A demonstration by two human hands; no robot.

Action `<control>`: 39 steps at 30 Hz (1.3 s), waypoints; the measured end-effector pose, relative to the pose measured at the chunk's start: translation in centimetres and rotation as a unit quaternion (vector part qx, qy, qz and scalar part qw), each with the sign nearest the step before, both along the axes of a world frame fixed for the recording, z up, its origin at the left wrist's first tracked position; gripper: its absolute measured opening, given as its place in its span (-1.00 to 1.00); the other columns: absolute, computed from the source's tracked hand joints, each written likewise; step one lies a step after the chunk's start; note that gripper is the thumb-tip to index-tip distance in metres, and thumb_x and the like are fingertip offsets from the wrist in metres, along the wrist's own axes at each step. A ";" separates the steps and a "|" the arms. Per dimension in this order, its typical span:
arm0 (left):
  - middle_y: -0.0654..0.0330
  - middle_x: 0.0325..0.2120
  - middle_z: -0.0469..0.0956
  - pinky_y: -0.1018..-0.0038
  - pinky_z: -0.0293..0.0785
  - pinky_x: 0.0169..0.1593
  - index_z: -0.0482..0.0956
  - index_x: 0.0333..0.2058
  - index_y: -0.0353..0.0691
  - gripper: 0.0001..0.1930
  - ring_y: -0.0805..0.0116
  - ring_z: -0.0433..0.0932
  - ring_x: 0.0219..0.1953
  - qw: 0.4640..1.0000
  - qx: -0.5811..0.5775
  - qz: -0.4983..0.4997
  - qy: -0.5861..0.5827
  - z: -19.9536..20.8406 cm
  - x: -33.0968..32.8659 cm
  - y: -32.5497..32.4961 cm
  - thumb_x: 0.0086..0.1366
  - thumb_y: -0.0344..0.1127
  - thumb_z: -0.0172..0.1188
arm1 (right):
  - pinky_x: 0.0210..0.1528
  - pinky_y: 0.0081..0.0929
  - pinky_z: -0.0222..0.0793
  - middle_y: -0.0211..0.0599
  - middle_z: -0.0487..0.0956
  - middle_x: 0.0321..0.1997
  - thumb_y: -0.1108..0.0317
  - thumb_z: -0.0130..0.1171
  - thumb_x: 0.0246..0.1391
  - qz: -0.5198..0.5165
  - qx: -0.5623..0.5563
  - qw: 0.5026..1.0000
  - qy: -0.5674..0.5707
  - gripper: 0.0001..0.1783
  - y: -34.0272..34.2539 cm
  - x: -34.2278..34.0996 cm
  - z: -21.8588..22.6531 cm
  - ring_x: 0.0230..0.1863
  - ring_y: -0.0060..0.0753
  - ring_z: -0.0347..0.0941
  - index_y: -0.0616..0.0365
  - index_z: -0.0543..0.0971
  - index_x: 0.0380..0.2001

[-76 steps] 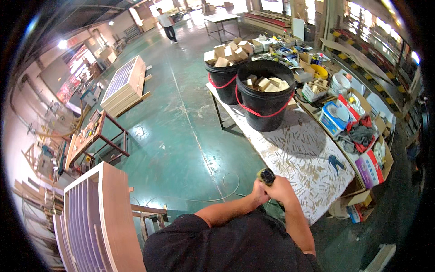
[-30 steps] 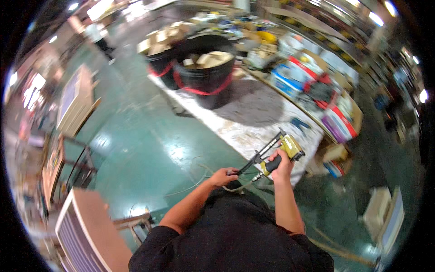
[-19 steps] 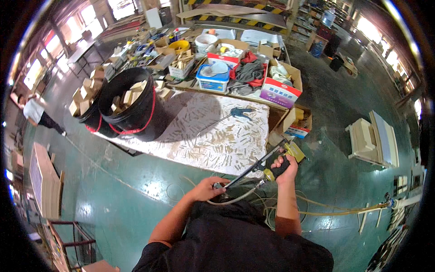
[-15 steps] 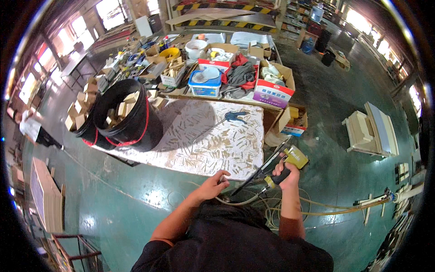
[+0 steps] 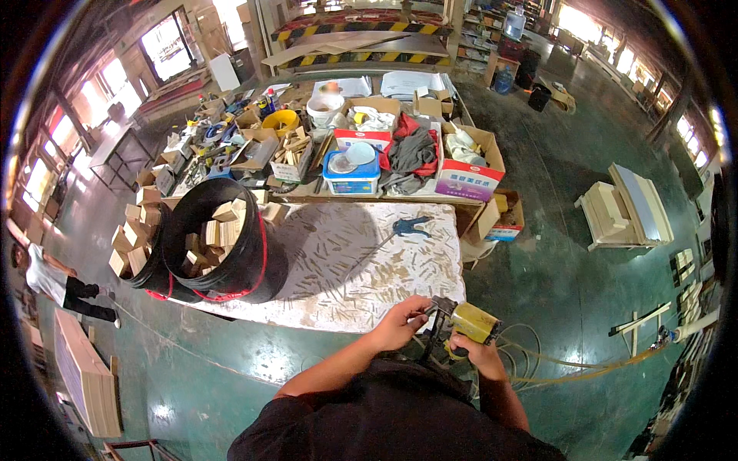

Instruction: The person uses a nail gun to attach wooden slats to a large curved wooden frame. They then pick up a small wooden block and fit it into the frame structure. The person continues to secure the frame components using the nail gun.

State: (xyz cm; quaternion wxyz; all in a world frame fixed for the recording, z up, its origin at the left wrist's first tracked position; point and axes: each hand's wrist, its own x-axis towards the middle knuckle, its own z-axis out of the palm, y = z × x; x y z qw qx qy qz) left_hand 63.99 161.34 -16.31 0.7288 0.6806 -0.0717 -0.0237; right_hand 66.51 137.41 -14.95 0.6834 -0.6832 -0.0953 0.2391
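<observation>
In front of my chest, my right hand is wrapped round the grip of a yellow and black air nail gun. Its dark magazine slants down in front of me. My left hand is closed, with thumb and fingers pinched at the front end of the gun. What sits between those fingertips is too small to make out. Both hands are just off the near edge of a white-topped bench, which is strewn with loose nails or staples. A blue-handled tool lies farther back on it.
Black buckets of wood blocks stand at the bench's left. Behind are cardboard boxes, a blue-white tub and cluttered tools. An air hose runs rightward. Wooden panels stand right; another person is far left.
My left hand has moved right, from the bench edge to the front of the nail gun. My right hand has brought the gun lower and inward, turning it. The view has shifted.
</observation>
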 end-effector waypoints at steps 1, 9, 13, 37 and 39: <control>0.35 -0.20 0.42 0.57 0.42 -0.05 0.48 0.03 -0.27 -0.75 0.57 0.42 -0.20 0.999 -0.037 -0.011 0.000 0.0 0.1 0.5 0.39 -0.56 0.10 | -0.31 -0.40 0.44 -0.38 0.53 -0.45 0.42 0.21 0.08 -0.007 0.007 1.000 0.002 -0.86 0.9 -0.1 0.1 -0.42 -0.47 0.48 0.21 0.50 -0.30; 0.30 -0.09 0.46 0.57 0.43 0.02 0.55 -0.09 -0.35 -0.81 0.51 0.45 -0.05 0.989 -0.140 -0.031 0.019 1.1 0.1 6.5 0.33 -0.60 0.19 | -0.28 -0.49 0.49 -0.39 0.62 -0.38 0.50 0.33 0.00 0.036 0.043 0.998 -0.002 -0.77 6.3 0.7 0.9 -0.36 -0.50 0.56 0.18 0.56 -0.23; 0.27 -0.08 0.46 0.57 0.45 -0.01 0.55 -0.06 -0.35 -0.78 0.49 0.46 -0.03 0.996 -0.079 -0.022 0.022 0.6 0.4 9.3 0.32 -0.57 0.21 | -0.27 -0.48 0.49 -0.38 0.62 -0.38 0.56 0.33 -0.04 0.034 0.078 0.996 0.021 -0.74 8.6 1.0 1.0 -0.37 -0.49 0.56 0.18 0.56 -0.24; 0.32 -0.25 0.57 0.55 0.47 -0.08 0.60 -0.19 -0.28 -0.79 0.55 0.52 -0.20 0.967 -0.232 0.096 0.034 -1.2 -1.2 10.6 0.20 -0.60 0.33 | -0.35 -0.41 0.50 -0.33 0.57 -0.41 0.43 0.36 -0.03 0.108 0.196 0.972 0.067 -0.53 12.2 1.9 0.0 -0.43 -0.44 0.54 0.19 0.47 -0.02; 0.32 -0.26 0.57 0.54 0.47 -0.07 0.60 -0.20 -0.27 -0.80 0.55 0.52 -0.20 0.969 -0.222 0.098 0.045 -0.8 -1.2 10.4 0.20 -0.60 0.33 | -0.35 -0.40 0.50 -0.33 0.57 -0.42 0.44 0.34 -0.03 0.117 0.201 0.970 0.063 -0.53 12.0 2.1 0.0 -0.43 -0.44 0.54 0.19 0.47 -0.01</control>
